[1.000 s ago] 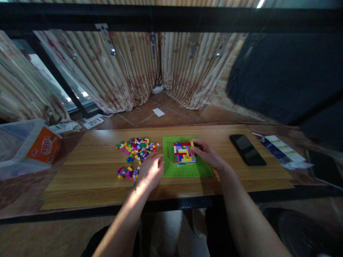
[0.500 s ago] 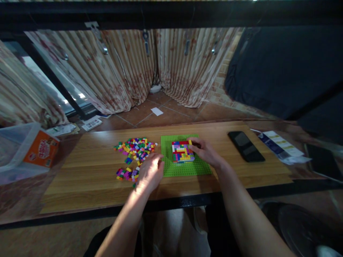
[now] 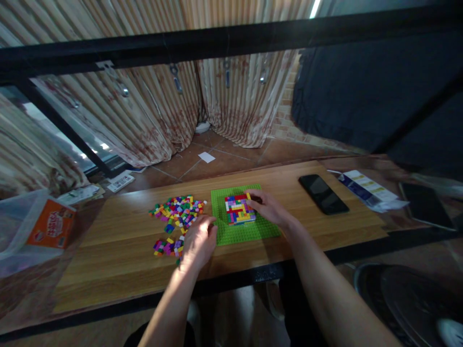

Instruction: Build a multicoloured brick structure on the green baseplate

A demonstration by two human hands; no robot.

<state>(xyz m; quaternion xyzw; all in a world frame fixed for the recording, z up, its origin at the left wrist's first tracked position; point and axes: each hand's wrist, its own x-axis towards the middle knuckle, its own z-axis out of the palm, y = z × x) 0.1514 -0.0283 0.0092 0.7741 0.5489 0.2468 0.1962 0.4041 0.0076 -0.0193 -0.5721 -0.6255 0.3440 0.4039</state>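
Observation:
A low block of multicoloured toy building bricks (image 3: pixel 238 210) sits on a green studded baseplate (image 3: pixel 221 236). My right hand (image 3: pixel 266 206) reaches in from the right, its fingertips closed on a yellow brick (image 3: pixel 248 196) at the block's far right corner. Whether that brick is pressed down fully I cannot tell. My left hand (image 3: pixel 201 237) hovers or rests between the baseplate's left edge and the loose bricks, with fingers curled together; anything inside them is hidden. Loose bricks lie in a larger pile (image 3: pixel 179 209) and a smaller pile (image 3: pixel 167 247), partly covered by my left hand.
A black phone (image 3: pixel 323 193) lies on the right of the wooden table (image 3: pixel 108 246). Left of the table stands a clear plastic bin (image 3: pixel 21 241) with an orange label. Papers (image 3: pixel 369 190) and a dark flat device (image 3: pixel 427 206) are beyond the right end.
The camera view has tilted and shifted, so the table appears turned slightly. Both hands stay at nearly the same places by the baseplate and block.

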